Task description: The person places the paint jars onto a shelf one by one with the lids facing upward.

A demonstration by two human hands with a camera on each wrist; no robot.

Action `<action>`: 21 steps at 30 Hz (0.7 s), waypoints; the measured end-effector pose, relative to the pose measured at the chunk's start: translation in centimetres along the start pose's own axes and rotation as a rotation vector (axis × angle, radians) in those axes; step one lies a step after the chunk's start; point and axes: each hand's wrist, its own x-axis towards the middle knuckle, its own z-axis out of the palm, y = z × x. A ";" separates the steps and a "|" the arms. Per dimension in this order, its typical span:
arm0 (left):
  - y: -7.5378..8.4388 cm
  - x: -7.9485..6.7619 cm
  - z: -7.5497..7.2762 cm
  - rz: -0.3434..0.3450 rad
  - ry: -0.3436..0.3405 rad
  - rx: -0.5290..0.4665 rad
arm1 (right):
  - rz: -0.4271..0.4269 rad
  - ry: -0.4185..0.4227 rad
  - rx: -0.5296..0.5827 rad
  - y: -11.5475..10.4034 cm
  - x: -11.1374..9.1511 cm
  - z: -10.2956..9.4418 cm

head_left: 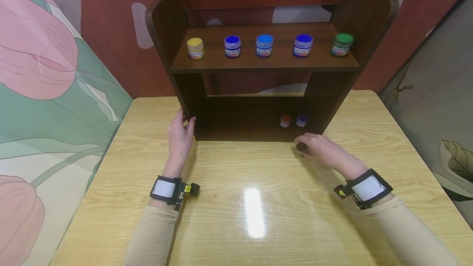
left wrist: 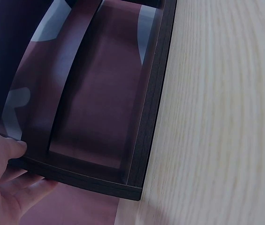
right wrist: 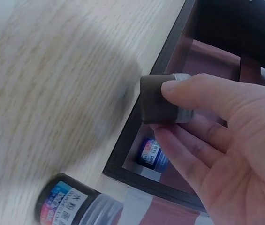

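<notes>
My left hand (head_left: 180, 134) grips the left side panel of a dark brown wooden shelf (head_left: 236, 130); its thumb lies on one face of the panel and its fingers on the other in the left wrist view. My right hand (head_left: 321, 151) pinches a small paint jar (right wrist: 160, 98), dark brown to black, just in front of the shelf's lower right corner. On the bottom board behind it stand an orange-red jar (head_left: 285, 121) and a dark blue jar (head_left: 301, 120). Another dark jar (right wrist: 69, 201) with a label shows beside the shelf's corner in the right wrist view.
On the upper board, spaced apart, stand a yellow jar (head_left: 195, 48), several blue jars (head_left: 264, 46) and a green jar (head_left: 341, 44). The shelf stands at the back of a light wooden table (head_left: 214, 216), against a patterned wall (head_left: 107, 52).
</notes>
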 end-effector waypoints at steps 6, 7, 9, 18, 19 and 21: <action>-0.1 -0.1 0.0 0.000 -0.002 0.000 | 0.016 -0.029 0.007 0.1 -0.2 0.2; -0.1 -0.1 0.0 0.000 -0.002 0.000 | 0.013 -0.031 0.007 0.2 -0.3 0.2; -0.1 -0.1 0.0 -0.001 -0.002 -0.003 | 0.005 -0.031 0.006 0.3 -0.3 0.3; 0.0 -0.1 0.0 0.008 0.004 -0.010 | -0.005 -0.037 0.016 0.5 -0.4 0.5; 0.0 -0.1 0.0 0.009 0.005 -0.011 | 0.001 -0.039 0.011 0.5 -0.4 0.4; 0.0 0.0 0.0 0.013 0.007 -0.011 | 0.029 -0.030 -0.009 0.3 -0.5 0.2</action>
